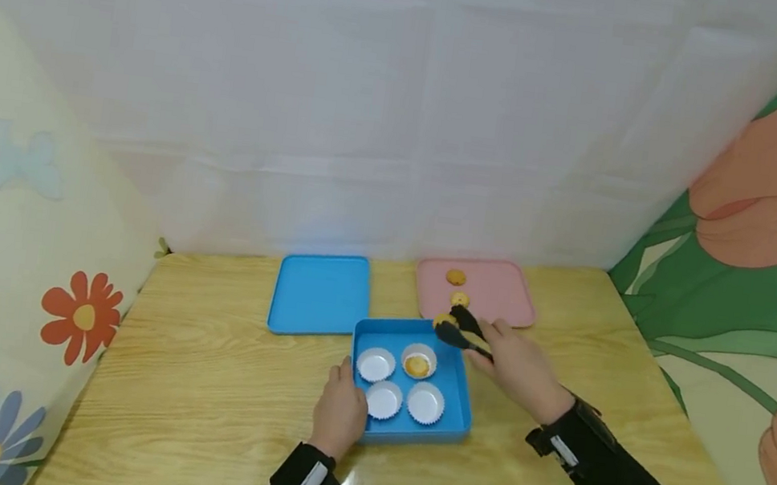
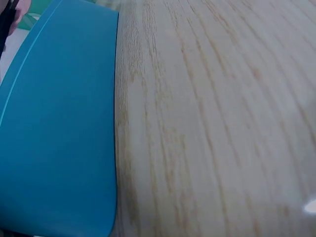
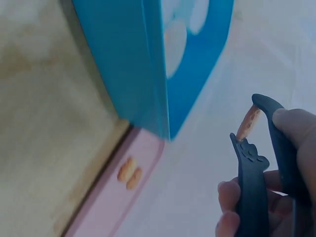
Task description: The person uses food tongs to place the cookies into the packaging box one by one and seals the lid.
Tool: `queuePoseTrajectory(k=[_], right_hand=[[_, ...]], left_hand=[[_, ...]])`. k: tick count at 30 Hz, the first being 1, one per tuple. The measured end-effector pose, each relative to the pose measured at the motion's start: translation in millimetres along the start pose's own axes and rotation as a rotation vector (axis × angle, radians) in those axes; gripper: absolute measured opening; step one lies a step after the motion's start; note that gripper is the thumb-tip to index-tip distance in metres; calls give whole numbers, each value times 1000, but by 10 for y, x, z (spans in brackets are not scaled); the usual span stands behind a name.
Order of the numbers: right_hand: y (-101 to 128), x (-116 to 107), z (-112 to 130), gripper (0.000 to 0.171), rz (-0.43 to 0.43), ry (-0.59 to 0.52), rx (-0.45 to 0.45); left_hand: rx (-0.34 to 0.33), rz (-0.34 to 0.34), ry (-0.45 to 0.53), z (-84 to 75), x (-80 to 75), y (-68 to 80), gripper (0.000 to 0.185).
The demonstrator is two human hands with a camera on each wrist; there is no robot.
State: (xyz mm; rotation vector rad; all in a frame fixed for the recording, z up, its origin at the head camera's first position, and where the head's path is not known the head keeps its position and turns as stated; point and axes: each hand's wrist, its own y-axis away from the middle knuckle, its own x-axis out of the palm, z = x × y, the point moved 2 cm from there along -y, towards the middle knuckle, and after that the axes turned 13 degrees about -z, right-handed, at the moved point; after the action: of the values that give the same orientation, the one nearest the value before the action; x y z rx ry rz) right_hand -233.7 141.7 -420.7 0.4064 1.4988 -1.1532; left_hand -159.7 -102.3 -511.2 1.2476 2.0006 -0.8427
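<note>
I see my right hand [image 1: 519,368] squeezing tongs [image 1: 463,330], cookie [image 1: 442,321] pinched at their tips, at 11 o'clock from the fingers [image 3: 291,121]; left hand [image 1: 339,410] rests its relaxed fingers against the box [image 1: 458,413].

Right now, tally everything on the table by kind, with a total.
Cookies: 4, namely two on the pink tray, one in the tongs, one in a paper cup
Paper cups: 4
Blue box: 1
Blue lid: 1
Pink tray: 1
Tongs: 1
Total: 12
</note>
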Motion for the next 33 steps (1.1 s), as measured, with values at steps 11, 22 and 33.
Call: queuePoseTrajectory(k=[11,22,33], right_hand=[[396,212,342,54,114,1,-203],[445,255,392,57,219,86,-211],[480,224,422,60,193,138,-231]], left_hand=[[-17,8,-2,20,-36,-35,47],[2,6,4,6,-37,-47,48],[-7,14,7,-9,-23,-19,48]])
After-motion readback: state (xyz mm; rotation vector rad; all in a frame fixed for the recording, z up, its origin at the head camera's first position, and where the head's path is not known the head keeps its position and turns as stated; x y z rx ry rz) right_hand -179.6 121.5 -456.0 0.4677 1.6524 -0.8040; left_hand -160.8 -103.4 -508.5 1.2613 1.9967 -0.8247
